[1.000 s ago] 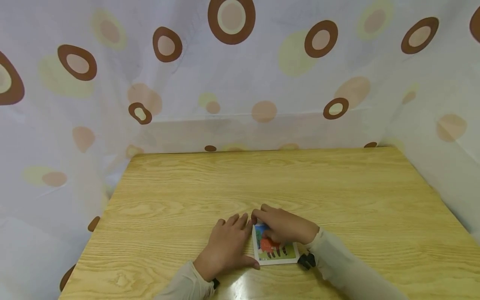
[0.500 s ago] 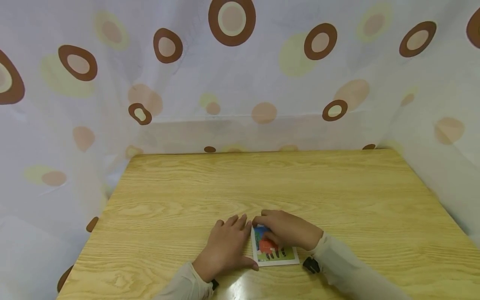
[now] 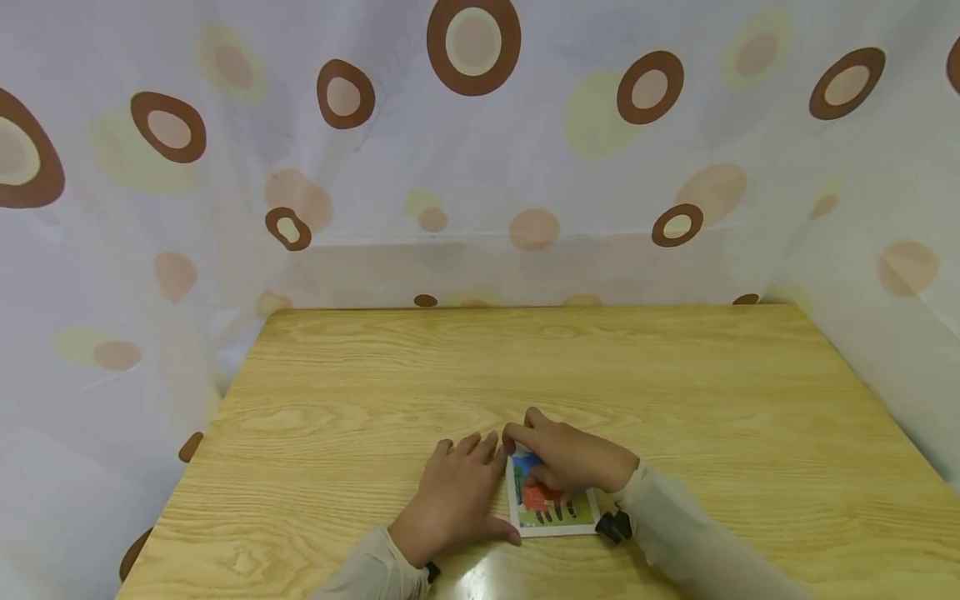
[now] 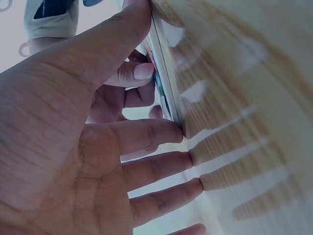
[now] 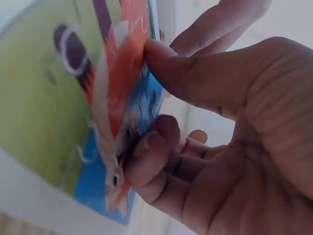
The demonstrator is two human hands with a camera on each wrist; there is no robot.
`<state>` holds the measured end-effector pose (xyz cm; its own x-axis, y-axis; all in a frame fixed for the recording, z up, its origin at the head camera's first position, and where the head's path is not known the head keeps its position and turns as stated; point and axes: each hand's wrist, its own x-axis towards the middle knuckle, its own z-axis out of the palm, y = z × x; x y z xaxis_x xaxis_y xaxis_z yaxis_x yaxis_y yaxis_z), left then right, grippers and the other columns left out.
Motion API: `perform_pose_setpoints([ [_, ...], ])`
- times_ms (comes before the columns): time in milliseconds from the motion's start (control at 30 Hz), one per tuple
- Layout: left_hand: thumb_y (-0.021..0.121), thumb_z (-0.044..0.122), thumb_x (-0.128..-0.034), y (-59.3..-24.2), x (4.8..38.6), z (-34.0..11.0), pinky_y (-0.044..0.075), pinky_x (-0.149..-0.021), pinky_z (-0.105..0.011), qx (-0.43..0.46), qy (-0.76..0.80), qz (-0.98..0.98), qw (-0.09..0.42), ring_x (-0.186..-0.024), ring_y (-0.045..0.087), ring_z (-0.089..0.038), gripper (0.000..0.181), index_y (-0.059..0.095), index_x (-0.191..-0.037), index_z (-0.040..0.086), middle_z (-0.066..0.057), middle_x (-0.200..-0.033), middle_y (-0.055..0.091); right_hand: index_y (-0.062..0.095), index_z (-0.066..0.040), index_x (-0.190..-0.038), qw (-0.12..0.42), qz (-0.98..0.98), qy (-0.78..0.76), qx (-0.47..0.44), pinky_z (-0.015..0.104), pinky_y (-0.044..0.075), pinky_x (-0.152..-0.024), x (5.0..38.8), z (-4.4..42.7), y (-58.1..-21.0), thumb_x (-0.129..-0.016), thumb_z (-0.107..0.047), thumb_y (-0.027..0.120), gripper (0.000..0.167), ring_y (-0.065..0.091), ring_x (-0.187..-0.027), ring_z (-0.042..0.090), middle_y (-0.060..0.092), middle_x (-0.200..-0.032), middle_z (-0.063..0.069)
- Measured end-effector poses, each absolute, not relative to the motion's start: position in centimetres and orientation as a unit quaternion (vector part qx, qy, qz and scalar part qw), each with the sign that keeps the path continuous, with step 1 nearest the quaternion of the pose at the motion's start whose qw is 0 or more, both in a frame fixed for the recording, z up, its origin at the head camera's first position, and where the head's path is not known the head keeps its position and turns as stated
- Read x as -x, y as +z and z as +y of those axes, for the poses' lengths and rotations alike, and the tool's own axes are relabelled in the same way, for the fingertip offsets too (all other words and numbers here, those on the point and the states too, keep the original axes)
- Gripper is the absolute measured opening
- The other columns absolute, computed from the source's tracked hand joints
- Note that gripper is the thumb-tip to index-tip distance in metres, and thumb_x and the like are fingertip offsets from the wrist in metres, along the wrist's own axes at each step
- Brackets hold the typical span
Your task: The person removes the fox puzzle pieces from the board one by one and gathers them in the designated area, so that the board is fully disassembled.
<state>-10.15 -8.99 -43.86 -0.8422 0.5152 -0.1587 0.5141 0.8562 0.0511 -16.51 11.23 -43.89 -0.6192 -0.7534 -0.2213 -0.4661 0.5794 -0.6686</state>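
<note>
A small square jigsaw puzzle [image 3: 570,522] lies flat on the table, with a white border and an orange fox on green and blue. Faint curved seams show on it in the right wrist view. My left hand [image 3: 456,498] rests along its left side, fingers spread fairly straight with tips on the wood, and the thumb reaches the near left corner. Over the puzzle's far part, my right hand [image 3: 573,454] has curled fingers; its thumb [image 5: 161,51] and bent index finger [image 5: 146,156] pinch at the fox picture. Whether a loose piece sits between them is hidden.
The wood-grain table [image 3: 375,375] stretches away behind and to both sides of the hands. A white curtain [image 3: 480,167] with brown and pale spots stands round its back and sides. A black wrist device [image 3: 615,527] hangs under the right sleeve.
My right hand dips slightly toward me, then shifts back toward the puzzle's far left corner. My left hand keeps its place beside the puzzle. The head view tilts a little.
</note>
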Motion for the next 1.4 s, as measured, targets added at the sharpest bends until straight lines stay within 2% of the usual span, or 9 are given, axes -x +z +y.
perform_pose_setpoints([
  [133, 0.07, 0.084, -0.0704, -43.8, 10.1, -8.9, 0.044, -0.104, -0.049, -0.271, -0.004, 0.959, 0.079, -0.141, 0.048, -0.028, 0.113, 0.048, -0.157, 0.015, -0.007, -0.158, 0.047, 0.055, -0.013, -0.118, 0.231, 0.857, -0.292, 0.357, 0.024, 0.05, -0.044, 16.2, 11.3, -44.0, -0.094, -0.001, 0.074, 0.033, 0.056, -0.062, 0.011, 0.041, -0.106, 0.007],
  [233, 0.07, 0.085, -0.0703, -43.9, 10.2, -9.0, 0.044, -0.103, -0.048, -0.274, -0.01, 0.959, 0.074, -0.14, 0.049, -0.028, 0.111, 0.051, -0.155, 0.015, -0.008, -0.157, 0.049, 0.054, -0.012, -0.116, 0.21, 0.86, -0.291, 0.364, 0.024, 0.052, -0.054, 16.2, 11.4, -44.2, -0.093, -0.004, 0.076, 0.033, 0.057, -0.076, 0.015, 0.044, -0.107, 0.005],
  [333, 0.069, 0.086, -0.0699, -43.9, 10.2, -9.0, 0.044, -0.103, -0.048, -0.276, -0.015, 0.959, 0.069, -0.139, 0.05, -0.028, 0.11, 0.053, -0.153, 0.015, -0.008, -0.156, 0.05, 0.054, -0.012, -0.115, 0.193, 0.857, -0.298, 0.372, 0.027, 0.052, -0.071, 16.2, 11.6, -44.5, -0.092, -0.007, 0.078, 0.034, 0.055, -0.088, 0.018, 0.048, -0.108, 0.002],
  [467, 0.069, 0.086, -0.0696, -43.9, 10.2, -9.1, 0.044, -0.104, -0.048, -0.277, -0.018, 0.958, 0.068, -0.139, 0.05, -0.028, 0.11, 0.054, -0.152, 0.015, -0.008, -0.156, 0.05, 0.052, -0.013, -0.112, 0.181, 0.846, -0.324, 0.383, 0.03, 0.048, -0.081, 16.3, 11.9, -45.0, -0.091, -0.004, 0.078, 0.034, 0.053, -0.092, 0.018, 0.052, -0.105, 0.0],
  [633, 0.07, 0.085, -0.0695, -44.1, 10.2, -9.1, 0.043, -0.105, -0.049, -0.275, -0.009, 0.959, 0.072, -0.14, 0.049, -0.028, 0.109, 0.055, -0.152, 0.014, -0.008, -0.156, 0.049, 0.053, -0.01, -0.109, 0.2, 0.822, -0.378, 0.377, 0.026, 0.049, -0.067, 16.5, 12.4, -45.4, -0.096, -0.001, 0.071, 0.025, 0.052, -0.082, 0.013, 0.053, -0.095, 0.002],
  [800, 0.072, 0.084, -0.069, -44.1, 10.2, -9.0, 0.043, -0.105, -0.049, -0.273, 0.0, 0.959, 0.072, -0.139, 0.05, -0.029, 0.109, 0.056, -0.15, 0.014, -0.009, -0.156, 0.05, 0.063, -0.009, -0.102, 0.19, 0.802, -0.401, 0.4, 0.025, 0.047, -0.068, 17.0, 13.1, -45.9, -0.098, -0.004, 0.068, 0.008, 0.051, -0.078, 0.006, 0.058, -0.092, -0.004],
  [967, 0.072, 0.084, -0.0688, -44.1, 10.2, -8.8, 0.043, -0.106, -0.049, -0.272, 0.003, 0.96, 0.074, -0.14, 0.049, -0.029, 0.109, 0.056, -0.151, 0.014, -0.009, -0.156, 0.049, 0.067, -0.009, -0.102, 0.194, 0.779, -0.452, 0.388, 0.028, 0.051, -0.065, 17.7, 14.2, -45.9, -0.101, -0.006, 0.065, 0.004, 0.057, -0.073, 0.01, 0.063, -0.091, -0.001],
  [1167, 0.074, 0.083, -0.0689, -44.1, 10.5, -9.0, 0.043, -0.104, -0.048, -0.28, 0.005, 0.957, 0.069, -0.139, 0.05, -0.028, 0.109, 0.055, -0.151, 0.013, -0.008, -0.156, 0.05, 0.069, -0.012, -0.104, 0.154, 0.808, -0.44, 0.361, 0.031, 0.05, -0.072, 18.5, 16.4, -45.2, -0.104, -0.01, 0.062, 0.007, 0.06, -0.081, 0.014, 0.067, -0.094, -0.001],
  [1400, 0.078, 0.079, -0.0674, -43.6, 10.5, -9.9, 0.044, -0.104, -0.048, -0.281, 0.007, 0.957, 0.079, -0.14, 0.048, -0.026, 0.111, 0.054, -0.151, 0.01, -0.007, -0.157, 0.048, 0.07, -0.01, -0.105, 0.139, 0.829, -0.449, 0.303, 0.03, 0.05, -0.073, 18.9, 19.3, -44.3, -0.104, -0.009, 0.062, 0.009, 0.063, -0.083, 0.026, 0.069, -0.095, 0.001],
])
